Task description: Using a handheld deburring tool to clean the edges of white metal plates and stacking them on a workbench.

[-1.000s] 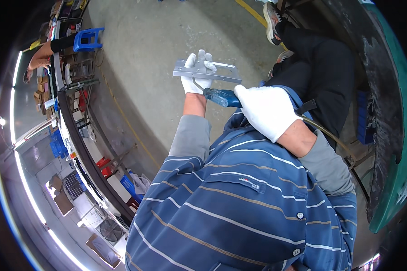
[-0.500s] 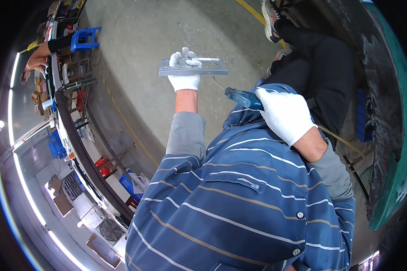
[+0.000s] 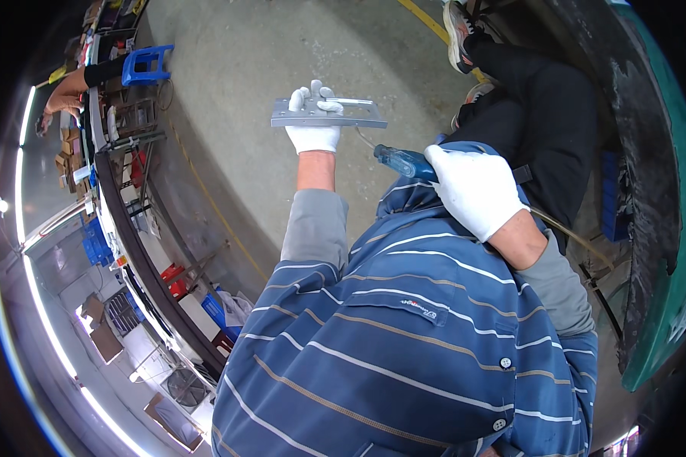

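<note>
My left hand point(image 3: 313, 139), in a white glove, is closed on a grey metal plate point(image 3: 351, 121) with small holes and a rectangular cutout. Its fingers curl up over the plate's far side, and the plate is raised above the floor in front of me. White-gloved too, my right hand point(image 3: 476, 192) is wrapped round the translucent blue handle of a hand tool point(image 3: 405, 162) with a thin, bent metal shank. The shank's end lies just below the plate's right part; whether it touches cannot be made out.
A dark-edged workbench point(image 3: 141, 266) runs along the left, with a blue stool point(image 3: 146, 65) and another person's arm point(image 3: 68, 93) beyond. At the right stands a green and black surface point(image 3: 667, 305). Someone's black-trousered legs point(image 3: 552, 107) are close by my right hand.
My right hand and the tool have shifted slightly left and up, bringing the shank closer to the plate. The plate and my left hand have moved a little right.
</note>
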Motion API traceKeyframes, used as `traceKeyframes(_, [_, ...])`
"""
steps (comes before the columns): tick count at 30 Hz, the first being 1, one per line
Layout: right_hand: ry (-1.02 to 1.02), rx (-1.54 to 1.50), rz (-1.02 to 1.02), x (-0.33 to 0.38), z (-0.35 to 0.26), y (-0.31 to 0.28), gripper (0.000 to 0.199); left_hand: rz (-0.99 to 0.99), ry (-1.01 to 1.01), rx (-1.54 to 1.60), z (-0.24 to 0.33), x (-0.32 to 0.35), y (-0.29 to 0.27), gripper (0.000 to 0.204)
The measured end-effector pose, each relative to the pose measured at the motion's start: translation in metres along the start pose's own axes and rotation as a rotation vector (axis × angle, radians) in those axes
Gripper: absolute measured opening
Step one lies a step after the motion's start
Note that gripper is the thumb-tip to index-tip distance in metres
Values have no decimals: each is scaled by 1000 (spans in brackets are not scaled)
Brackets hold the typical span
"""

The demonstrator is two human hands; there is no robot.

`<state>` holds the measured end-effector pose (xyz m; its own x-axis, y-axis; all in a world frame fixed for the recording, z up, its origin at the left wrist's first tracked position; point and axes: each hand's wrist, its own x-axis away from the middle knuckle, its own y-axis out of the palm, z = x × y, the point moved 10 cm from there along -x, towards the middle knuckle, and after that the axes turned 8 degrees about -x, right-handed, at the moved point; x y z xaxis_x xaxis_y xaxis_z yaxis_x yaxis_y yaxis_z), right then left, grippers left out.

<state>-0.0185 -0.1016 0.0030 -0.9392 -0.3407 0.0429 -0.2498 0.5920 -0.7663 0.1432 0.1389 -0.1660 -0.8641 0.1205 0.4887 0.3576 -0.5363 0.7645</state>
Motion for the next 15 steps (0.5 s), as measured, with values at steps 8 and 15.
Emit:
traceKeyframes(8, [41, -12, -44, -2, 4, 1, 36, -18, -11, 5, -1, -1, 3, 8])
traceKeyframes(15, [17, 7, -23, -1, 3, -1, 35, -94, -45, 26, -2, 0, 8, 10])
